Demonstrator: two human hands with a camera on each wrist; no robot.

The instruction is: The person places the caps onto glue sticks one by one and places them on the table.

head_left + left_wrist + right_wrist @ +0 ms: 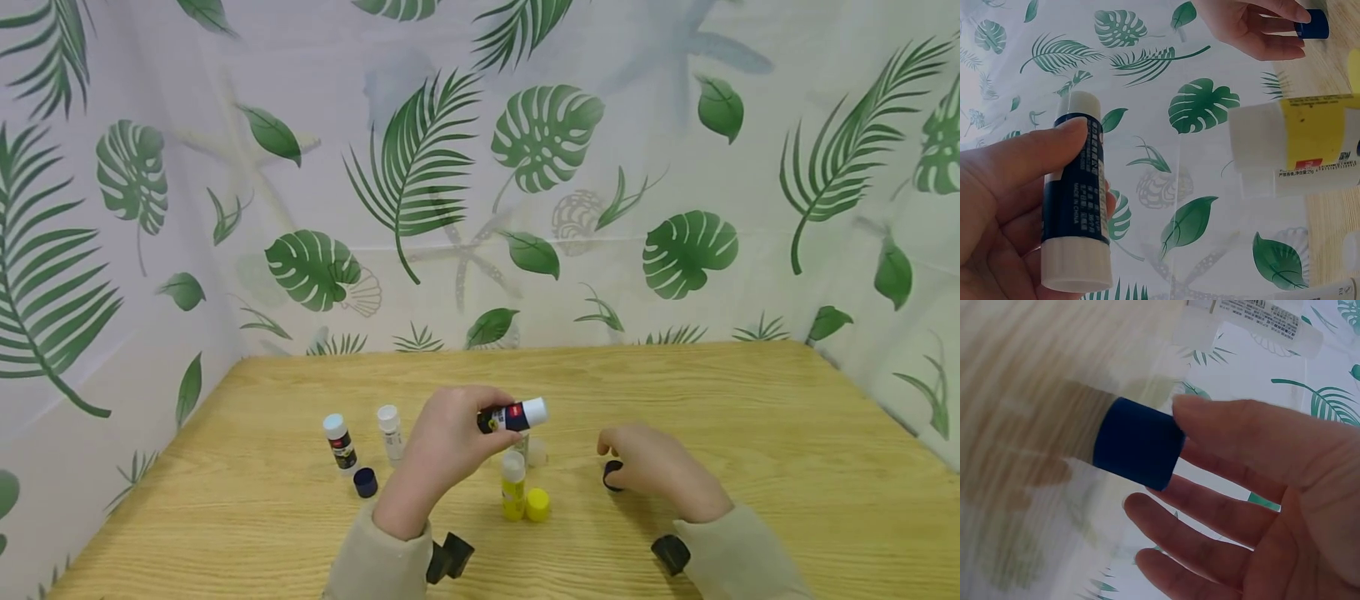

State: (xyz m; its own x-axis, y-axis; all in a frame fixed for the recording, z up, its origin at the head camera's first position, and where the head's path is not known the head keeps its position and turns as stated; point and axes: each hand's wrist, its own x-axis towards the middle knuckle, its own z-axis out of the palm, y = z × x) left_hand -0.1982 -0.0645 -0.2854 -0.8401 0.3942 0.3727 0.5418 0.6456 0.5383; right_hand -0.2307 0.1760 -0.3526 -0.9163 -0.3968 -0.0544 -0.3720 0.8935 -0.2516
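My left hand [448, 440] grips a dark blue glue stick [1077, 187] with white ends, held tilted above the table; its cap is off. The thumb lies along the label in the left wrist view. Low over the table on the right, my right hand [651, 468] pinches a dark blue cap [1139, 444] between thumb and fingers, its base at the wood. A yellow glue stick [513, 492] stands uncapped between the hands, with a yellow cap [537, 505] beside it. Behind it, a white glue stick [522, 446] is partly hidden by the left hand.
Left of my left arm stand another dark blue glue stick [342, 442], a white glue stick [390, 433] and a dark blue cap [365, 482]. A whitish cap [537, 452] sits behind the yellow stick. A leaf-patterned cloth [450, 208] hangs behind the wooden table [712, 392].
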